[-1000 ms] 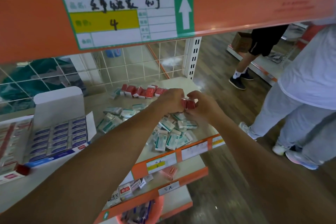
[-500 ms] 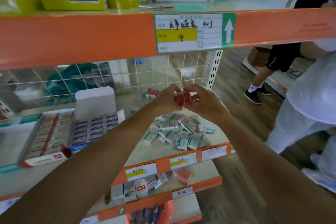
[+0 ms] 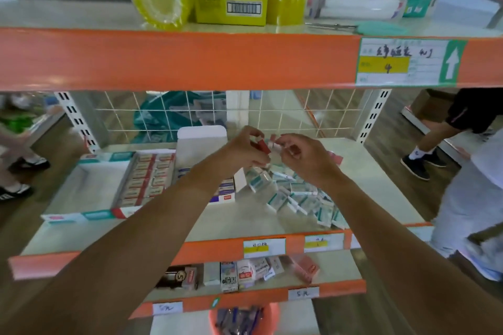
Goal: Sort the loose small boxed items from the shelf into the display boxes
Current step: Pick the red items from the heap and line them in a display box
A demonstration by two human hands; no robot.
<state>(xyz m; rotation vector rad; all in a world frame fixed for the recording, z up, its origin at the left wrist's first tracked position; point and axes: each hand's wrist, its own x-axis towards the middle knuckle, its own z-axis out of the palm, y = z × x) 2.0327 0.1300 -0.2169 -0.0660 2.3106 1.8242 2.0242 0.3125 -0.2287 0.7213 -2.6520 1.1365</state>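
Red boxes [image 3: 261, 146] pinched in left hand [image 3: 242, 151]; right hand [image 3: 304, 156] curled, hold unclear. Next, likely seat them in display box [image 3: 147, 179] toward shelf [image 3: 234, 221] left edge.

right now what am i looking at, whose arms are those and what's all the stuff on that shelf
There is no machine here. They belong to a person working bare-handed, and the picture comes from a wide-angle camera worn on that person's head, looking forward and down, so you see roughly what they see.

They are reaching into a shop shelf. On its right side lies a pile of loose teal-and-white boxes. On its left stands an open display box filled with rows of red-and-white packs.

The left hand grips a few small red boxes. The right hand is close beside it with its fingers curled. Whether they pinch a box too is too blurred to tell.
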